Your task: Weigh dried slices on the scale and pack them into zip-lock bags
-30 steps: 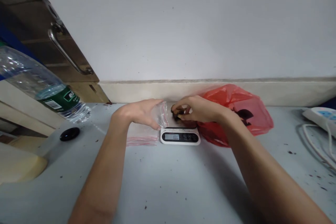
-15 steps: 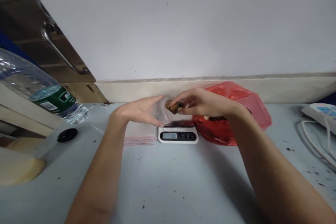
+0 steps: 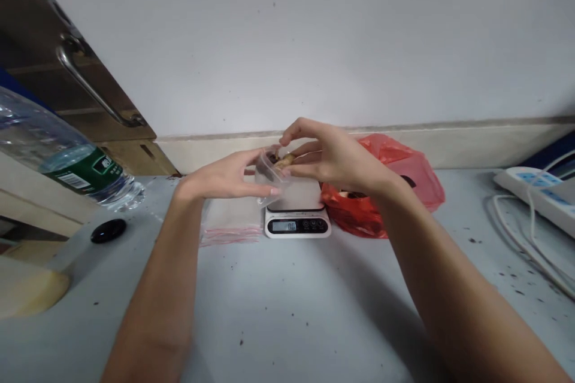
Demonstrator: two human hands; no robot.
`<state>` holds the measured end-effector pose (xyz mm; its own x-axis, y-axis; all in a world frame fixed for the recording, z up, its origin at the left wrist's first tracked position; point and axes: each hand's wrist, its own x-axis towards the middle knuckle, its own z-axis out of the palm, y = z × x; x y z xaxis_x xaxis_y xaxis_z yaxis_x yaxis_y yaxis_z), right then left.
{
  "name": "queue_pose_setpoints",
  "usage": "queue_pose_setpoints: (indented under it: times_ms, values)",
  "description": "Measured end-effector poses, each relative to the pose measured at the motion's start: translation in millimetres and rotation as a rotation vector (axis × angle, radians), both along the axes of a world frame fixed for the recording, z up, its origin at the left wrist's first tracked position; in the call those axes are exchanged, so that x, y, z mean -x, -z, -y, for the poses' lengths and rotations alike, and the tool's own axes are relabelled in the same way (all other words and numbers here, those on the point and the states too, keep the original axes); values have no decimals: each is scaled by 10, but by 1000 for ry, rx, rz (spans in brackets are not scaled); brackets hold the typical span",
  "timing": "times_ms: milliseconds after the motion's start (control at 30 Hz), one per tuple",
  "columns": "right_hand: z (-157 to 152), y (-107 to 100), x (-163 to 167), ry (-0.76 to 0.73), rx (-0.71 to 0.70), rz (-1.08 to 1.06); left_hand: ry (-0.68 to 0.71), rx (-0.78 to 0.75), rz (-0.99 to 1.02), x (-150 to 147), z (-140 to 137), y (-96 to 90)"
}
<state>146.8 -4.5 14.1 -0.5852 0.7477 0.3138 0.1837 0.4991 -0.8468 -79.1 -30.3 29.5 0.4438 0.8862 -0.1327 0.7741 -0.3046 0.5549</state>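
Note:
In my left hand (image 3: 229, 176) is a small clear zip bag (image 3: 268, 176), tilted above the kitchen scale, its mouth held between thumb and fingers. My right hand (image 3: 323, 152) curls at the bag's mouth, fingers around brown, dried-looking pieces (image 3: 284, 161) that sit at the opening. Below both hands stands the white digital kitchen scale (image 3: 297, 225), its display reading 0.0. A stack of flat clear zip bags (image 3: 233, 218) lies left of the scale. On the right, a red plastic bag (image 3: 359, 212) holds dark and pale pieces, partly hidden by my right forearm.
A large water bottle (image 3: 85, 161) leans in at the left, near a black oval object (image 3: 108, 231). A white power strip (image 3: 539, 188) with cables (image 3: 516, 239) lies at the right. The wall (image 3: 314, 42) rises close behind the scale. Dark specks dot the table (image 3: 269, 311).
The brown pieces have gone from over the scale into the zip bag's mouth, my right hand moving up with them. The bag has lifted off the scale, whose display dropped to 0.0.

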Motion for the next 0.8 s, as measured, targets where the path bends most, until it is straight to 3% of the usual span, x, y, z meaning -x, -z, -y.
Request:
queue_pose_setpoints:
  times_ms: [167,333,433,533,667,800]
  values:
    - [14,-85,-115,-92,-54,-107,97,-4,236,111,-53,74]
    - [-19,-117,-247,-51,-339,54,131,-41,441,129,-64,109]
    - [-18,-133,-257,-14,-403,-5,158,52,581,112,-39,86]
    - [-5,-144,-245,45,-377,-43,103,44,586,76,6,23]
    - [-13,-132,-258,32,-213,-1,-15,-96,479,-5,48,-53]
    - [-38,-116,-295,91,-161,1,-90,-189,555,-80,35,-46]
